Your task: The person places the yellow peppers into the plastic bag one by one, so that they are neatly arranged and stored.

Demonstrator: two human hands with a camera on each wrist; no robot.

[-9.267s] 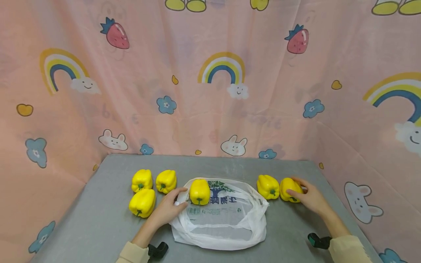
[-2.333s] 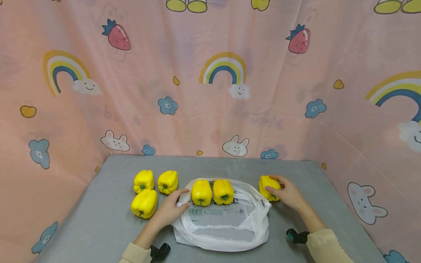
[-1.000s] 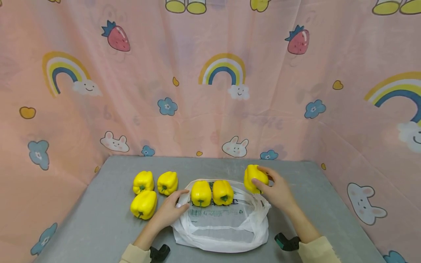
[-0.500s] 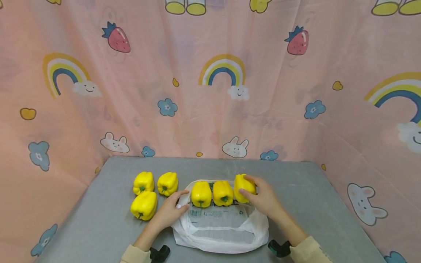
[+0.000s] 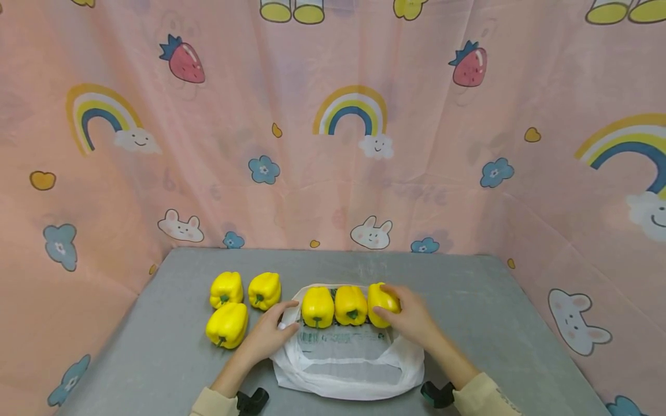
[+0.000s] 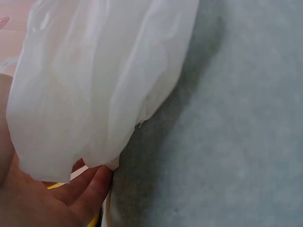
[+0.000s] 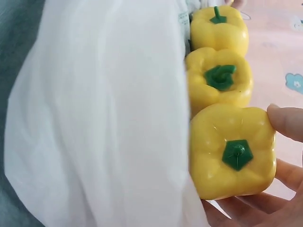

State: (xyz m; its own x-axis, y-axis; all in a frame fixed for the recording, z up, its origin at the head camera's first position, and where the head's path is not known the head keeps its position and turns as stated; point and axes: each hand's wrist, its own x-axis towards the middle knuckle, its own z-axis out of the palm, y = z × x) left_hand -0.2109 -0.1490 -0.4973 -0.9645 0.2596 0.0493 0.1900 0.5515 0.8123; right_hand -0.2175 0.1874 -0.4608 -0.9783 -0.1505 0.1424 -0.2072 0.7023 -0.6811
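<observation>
A white plastic bag (image 5: 359,384) with printed markings lies open-mouthed on the table. At its left rim my left hand (image 5: 266,335) grips the plastic; in the left wrist view the bag (image 6: 90,80) hides part of the fingers (image 6: 97,191). Two yellow bell peppers, a left one (image 5: 317,307) and a middle one (image 5: 350,305), sit side by side within the bag's mouth. My right hand (image 5: 414,319) holds a third yellow bell pepper (image 5: 378,300) just right of them. In the right wrist view, thumb and fingers wrap this pepper (image 7: 210,156), its green stem facing the camera.
Three more yellow bell peppers stand left of the bag: a back one (image 5: 226,289), one nearer the bag (image 5: 264,290) and a front one (image 5: 227,325). A pink patterned curtain (image 5: 291,208) encloses the grey table (image 5: 468,289) at the back and sides.
My right hand has brought two peppers, one after the other, from the table's right side leftward into the bag's mouth. It still holds the second, now lower. The left hand stays at the rim.
</observation>
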